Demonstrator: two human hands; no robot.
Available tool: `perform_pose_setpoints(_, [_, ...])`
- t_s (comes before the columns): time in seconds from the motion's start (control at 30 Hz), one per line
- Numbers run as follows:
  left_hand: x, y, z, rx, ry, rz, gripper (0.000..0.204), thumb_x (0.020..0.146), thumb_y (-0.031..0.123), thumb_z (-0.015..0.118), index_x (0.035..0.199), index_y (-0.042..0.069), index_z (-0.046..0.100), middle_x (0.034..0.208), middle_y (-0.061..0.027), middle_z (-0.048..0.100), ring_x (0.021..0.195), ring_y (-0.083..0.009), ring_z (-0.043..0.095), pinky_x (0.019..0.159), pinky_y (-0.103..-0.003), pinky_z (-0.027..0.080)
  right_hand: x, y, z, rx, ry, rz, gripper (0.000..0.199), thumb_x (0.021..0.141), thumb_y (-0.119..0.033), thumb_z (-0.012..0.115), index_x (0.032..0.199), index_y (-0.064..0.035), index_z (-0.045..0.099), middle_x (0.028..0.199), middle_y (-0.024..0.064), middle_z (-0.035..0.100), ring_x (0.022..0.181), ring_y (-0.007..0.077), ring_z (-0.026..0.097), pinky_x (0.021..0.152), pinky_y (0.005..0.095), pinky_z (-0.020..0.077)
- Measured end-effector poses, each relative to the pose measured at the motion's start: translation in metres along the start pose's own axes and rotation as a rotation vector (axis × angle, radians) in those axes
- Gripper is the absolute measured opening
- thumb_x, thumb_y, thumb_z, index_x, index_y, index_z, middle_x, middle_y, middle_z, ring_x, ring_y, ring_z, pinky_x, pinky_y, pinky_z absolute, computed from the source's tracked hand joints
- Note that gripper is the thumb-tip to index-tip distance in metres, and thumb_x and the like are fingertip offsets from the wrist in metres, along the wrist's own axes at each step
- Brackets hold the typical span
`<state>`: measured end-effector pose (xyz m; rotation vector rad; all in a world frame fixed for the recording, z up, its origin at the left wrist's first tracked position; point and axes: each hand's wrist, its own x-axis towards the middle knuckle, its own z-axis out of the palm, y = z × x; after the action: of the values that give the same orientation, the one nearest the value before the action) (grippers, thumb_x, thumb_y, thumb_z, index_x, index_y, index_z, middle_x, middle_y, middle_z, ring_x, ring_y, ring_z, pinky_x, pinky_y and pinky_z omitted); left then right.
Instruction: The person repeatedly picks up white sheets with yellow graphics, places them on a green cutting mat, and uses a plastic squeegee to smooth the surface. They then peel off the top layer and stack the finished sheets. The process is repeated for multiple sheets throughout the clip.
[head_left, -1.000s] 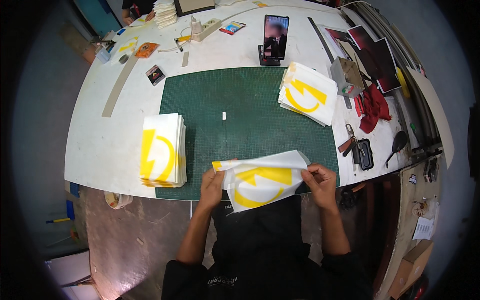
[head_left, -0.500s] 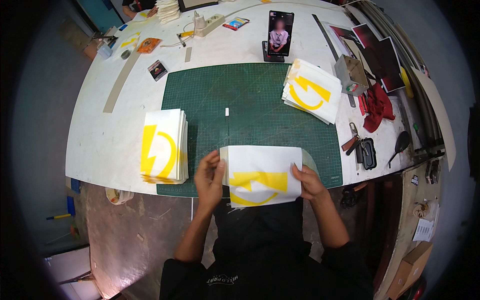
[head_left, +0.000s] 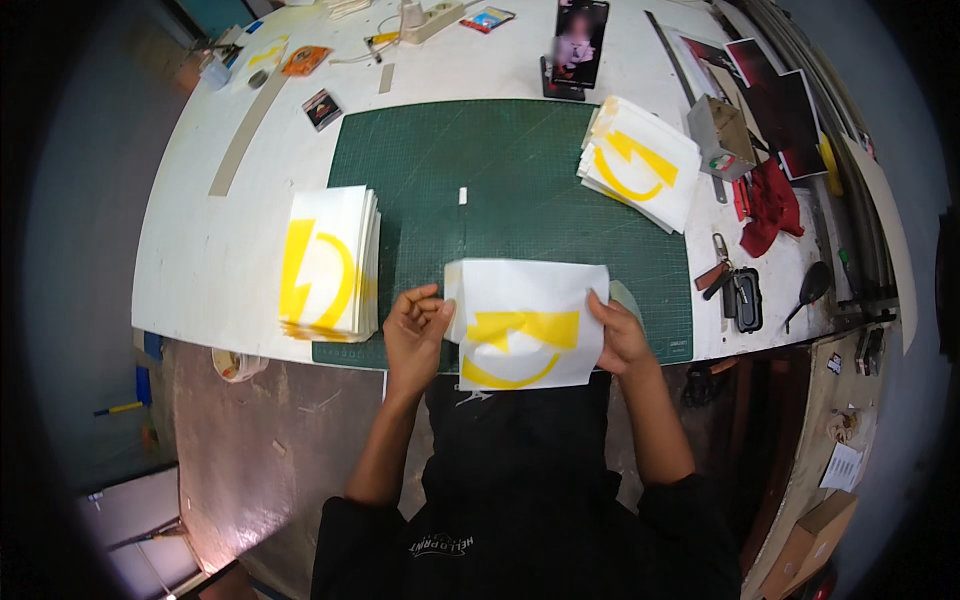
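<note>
A thin white rectangular sheet with yellow print [head_left: 528,322] spans left to right, lengthwise. The right hand [head_left: 622,338] pinches its right end; the left hand [head_left: 413,332] meets the other, hold unclear

white worktable [head_left: 220,260] | blue-grey wall [head_left: 80,250] | brown floor [head_left: 320,430], glossy lower left

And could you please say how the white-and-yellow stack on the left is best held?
I'd grip the stack by both long sides, coming from the near side: those sides run front to back, and its layers sit unevenly on the right, so squeezing should keep them together.
</note>
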<state>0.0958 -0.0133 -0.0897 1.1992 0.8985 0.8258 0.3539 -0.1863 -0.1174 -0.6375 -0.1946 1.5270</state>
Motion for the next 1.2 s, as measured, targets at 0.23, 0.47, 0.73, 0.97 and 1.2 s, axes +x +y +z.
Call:
perform_pose_setpoints(0.23, [-0.013, 0.007, 0.013, 0.219, 0.210, 0.319, 0.036, 0.096, -0.001, 0.076, 0.127, -0.003, 0.059, 0.098, -0.0071, 0.069, 0.087, -0.0094, 0.064, 0.083, -0.024, 0.053, 0.000, -0.003, 0.014, -0.006, 0.040, -0.010, 0.048, 0.115, -0.033, 0.049, 0.140, 0.0069, 0.057, 0.134, 0.0193, 0.069, 0.121, 0.0280, 0.071, 0.104, 0.0428, 0.0581])
perform_pose_setpoints(0.47, [-0.024, 0.036, 0.037, 0.117, 0.040, 0.162, 0.043, 0.093, -0.001, 0.081, 0.128, -0.008, 0.057, 0.099, -0.0144, 0.075, 0.084, -0.0123, 0.071, 0.072, -0.023, 0.054, 0.002, 0.000, 0.015, -0.078, 0.109, 0.032, 0.049, 0.112, -0.034, 0.055, 0.139, 0.0068, 0.059, 0.134, 0.0179, 0.069, 0.119, 0.0267, 0.071, 0.103, 0.0416, 0.0579])
perform_pose_setpoints(0.73, [0.007, 0.008, -0.006, -0.069, -0.482, -0.264, 0.055, 0.099, 0.024, 0.077, 0.142, -0.004, 0.056, 0.114, -0.0146, 0.077, 0.103, -0.0172, 0.073, 0.091, -0.032, 0.056, 0.007, -0.013, 0.017, -0.172, 0.138, 0.037, 0.051, 0.113, -0.037, 0.053, 0.144, 0.0039, 0.057, 0.138, 0.0179, 0.067, 0.129, 0.0275, 0.066, 0.109, 0.0442, 0.0536])
perform_pose_setpoints(0.97, [0.057, 0.003, -0.006, -0.326, -0.774, -0.315, 0.088, 0.101, 0.045, 0.071, 0.166, 0.001, 0.030, 0.162, -0.0147, 0.048, 0.148, -0.0243, 0.048, 0.120, -0.039, 0.041, 0.013, -0.020, 0.006, -0.198, -0.077, -0.041, 0.061, 0.109, -0.036, 0.058, 0.157, -0.0010, 0.044, 0.149, 0.0159, 0.060, 0.137, 0.0259, 0.059, 0.116, 0.0454, 0.0475])
perform_pose_setpoints(1.2, [0.053, 0.007, 0.002, -0.177, -0.679, -0.147, 0.098, 0.096, 0.021, 0.080, 0.170, 0.004, 0.017, 0.169, -0.0118, 0.037, 0.154, -0.0241, 0.039, 0.125, -0.042, 0.036, -0.002, -0.016, 0.037, -0.830, 0.108, -0.280, 0.060, 0.091, 0.000, 0.082, 0.144, 0.0040, 0.055, 0.132, 0.0130, 0.071, 0.122, 0.0179, 0.067, 0.107, 0.0353, 0.0529])
